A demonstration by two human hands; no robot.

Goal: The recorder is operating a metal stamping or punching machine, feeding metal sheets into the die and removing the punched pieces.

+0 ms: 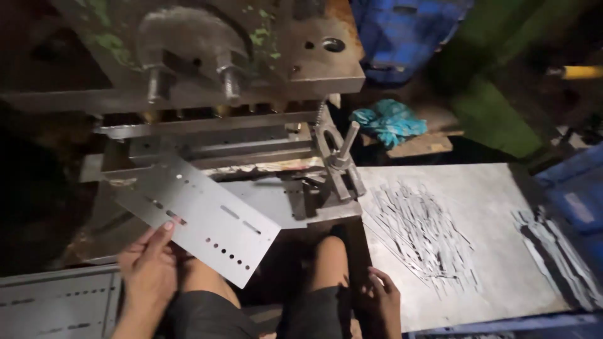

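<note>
My left hand [149, 267] grips the near edge of a flat grey metal plate [201, 216] punched with slots and round holes. The plate is tilted, its far end lying toward the bed of a heavy press machine [207, 75]. My right hand [382, 300] rests low beside my right knee, at the edge of a grey metal sheet [477, 188], fingers loosely curled with nothing in them. My bare knees sit under the press bed.
A clamp with a bolt [339, 164] stands at the press bed's right corner. Thin metal strips [421, 232] are scattered on the grey sheet. Punched plates [56, 304] lie at lower left. A blue-green rag [389, 121] and blue crates [402, 31] sit behind.
</note>
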